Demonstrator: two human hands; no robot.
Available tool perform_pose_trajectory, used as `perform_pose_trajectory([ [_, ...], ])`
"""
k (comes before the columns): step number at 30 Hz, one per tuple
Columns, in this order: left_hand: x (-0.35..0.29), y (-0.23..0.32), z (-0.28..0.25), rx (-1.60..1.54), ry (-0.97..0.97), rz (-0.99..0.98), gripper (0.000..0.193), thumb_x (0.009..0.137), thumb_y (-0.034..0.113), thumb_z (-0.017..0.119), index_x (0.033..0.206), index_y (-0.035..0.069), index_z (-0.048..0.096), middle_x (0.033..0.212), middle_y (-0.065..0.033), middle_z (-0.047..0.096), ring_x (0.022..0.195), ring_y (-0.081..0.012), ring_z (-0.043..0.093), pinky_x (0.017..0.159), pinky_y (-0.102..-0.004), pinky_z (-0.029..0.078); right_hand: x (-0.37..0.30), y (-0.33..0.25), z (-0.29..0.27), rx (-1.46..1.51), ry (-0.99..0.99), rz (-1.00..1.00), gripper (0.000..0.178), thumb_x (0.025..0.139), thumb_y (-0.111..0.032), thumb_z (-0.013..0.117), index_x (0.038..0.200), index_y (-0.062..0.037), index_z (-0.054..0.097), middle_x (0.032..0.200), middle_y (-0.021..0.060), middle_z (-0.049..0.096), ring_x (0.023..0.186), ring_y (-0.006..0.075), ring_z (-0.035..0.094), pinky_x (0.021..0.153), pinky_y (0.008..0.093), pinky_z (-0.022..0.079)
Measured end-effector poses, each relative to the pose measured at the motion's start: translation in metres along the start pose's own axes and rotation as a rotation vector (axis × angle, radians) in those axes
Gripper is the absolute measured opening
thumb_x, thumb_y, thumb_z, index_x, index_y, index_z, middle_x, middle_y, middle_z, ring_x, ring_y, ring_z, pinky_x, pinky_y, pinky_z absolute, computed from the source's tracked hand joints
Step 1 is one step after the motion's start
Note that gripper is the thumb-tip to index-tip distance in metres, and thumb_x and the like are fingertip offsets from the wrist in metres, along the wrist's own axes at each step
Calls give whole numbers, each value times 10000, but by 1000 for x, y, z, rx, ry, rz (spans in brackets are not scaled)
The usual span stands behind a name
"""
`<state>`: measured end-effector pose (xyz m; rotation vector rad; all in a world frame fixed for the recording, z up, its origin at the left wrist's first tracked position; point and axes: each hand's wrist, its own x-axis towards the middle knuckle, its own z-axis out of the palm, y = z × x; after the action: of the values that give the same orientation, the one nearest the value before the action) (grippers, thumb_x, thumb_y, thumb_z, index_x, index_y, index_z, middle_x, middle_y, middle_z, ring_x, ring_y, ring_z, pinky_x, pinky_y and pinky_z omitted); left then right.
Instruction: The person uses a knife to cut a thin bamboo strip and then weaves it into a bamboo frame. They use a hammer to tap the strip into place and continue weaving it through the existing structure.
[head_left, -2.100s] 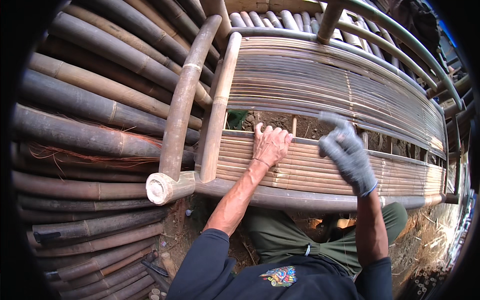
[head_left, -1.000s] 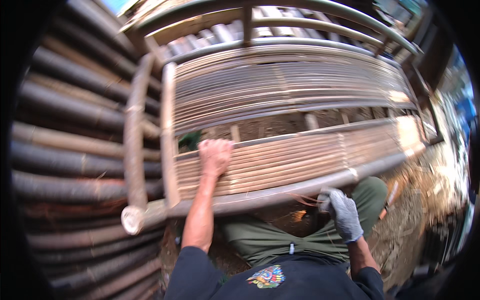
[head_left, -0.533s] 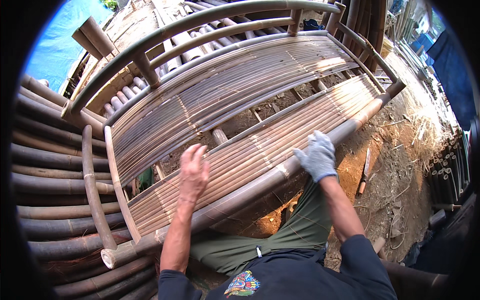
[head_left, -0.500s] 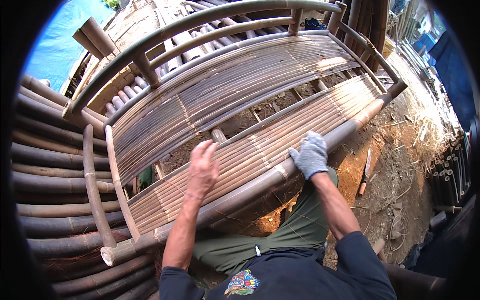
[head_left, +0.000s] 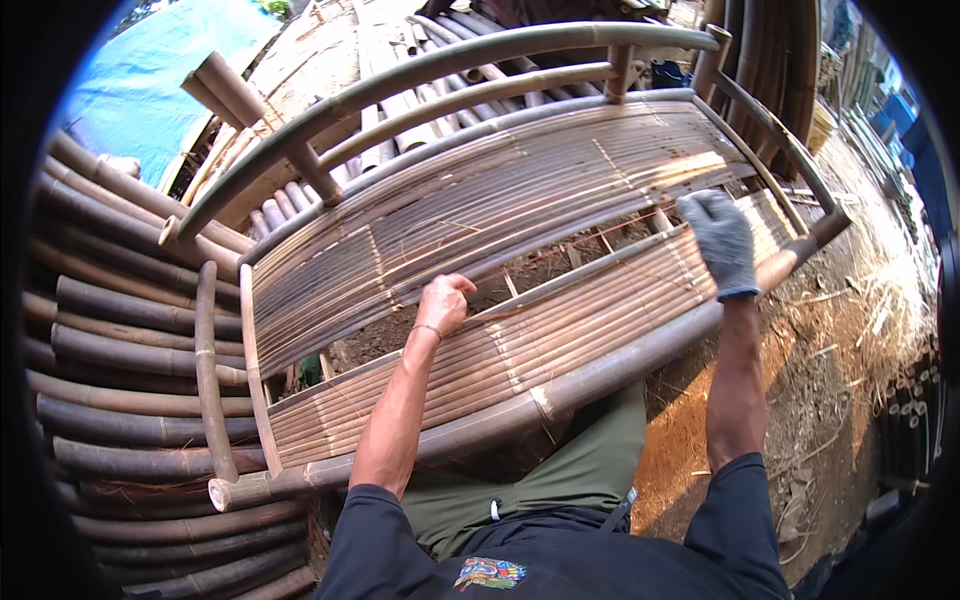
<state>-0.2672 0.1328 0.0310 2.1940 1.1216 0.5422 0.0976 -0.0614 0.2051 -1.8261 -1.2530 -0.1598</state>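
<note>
A long bamboo bench (head_left: 640, 350) spans the view in front of me, its seat made of thin slats (head_left: 390, 420) with a gap between a rear panel (head_left: 430, 235) and a front panel. Over that gap my bare left hand (head_left: 443, 303) is closed, its fingers curled together. My right hand (head_left: 718, 240), in a grey knitted glove, is a fist above the right part of the front slats. Thin reddish strands seem to run near the gap between the hands, but what either hand grips is too small to make out.
Stacked dark bamboo poles (head_left: 150, 420) lie close on the left. Behind the bench's curved back rail (head_left: 450, 65) are more poles and a blue tarp (head_left: 170, 80). Pale shavings (head_left: 890, 290) and bare soil (head_left: 790, 420) are at the right.
My right hand has left the front pole, moved up and right, and closed into a fist. The left hand has shifted right and its fingers have curled. The view has also shifted.
</note>
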Motion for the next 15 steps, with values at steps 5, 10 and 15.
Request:
perform_pose_trajectory([
  [5,26,-109,43,409,-572,260,197,851,73,590,756,107,760,686,-50,714,630,-180,656,613,-335,498,-33,-5,215,-753,-568,-294,188,861,-213,600,828,-156,776,831,112,736,786,283,730,662,452,563],
  [10,47,-87,99,-203,-407,-207,158,786,139,644,857,44,748,846,-188,733,850,-320,701,793,-388,524,-54,6,314,-92,-1302,-142,231,781,-209,620,875,-42,749,865,227,708,782,401,697,654,475,536],
  [15,36,-26,59,-89,-425,-394,295,802,249,714,959,3,756,910,-204,739,845,-293,698,797,-392,530,-52,22,302,-159,-1303,-250,292,821,-244,576,937,-34,742,910,234,710,839,414,683,771,482,544],
])
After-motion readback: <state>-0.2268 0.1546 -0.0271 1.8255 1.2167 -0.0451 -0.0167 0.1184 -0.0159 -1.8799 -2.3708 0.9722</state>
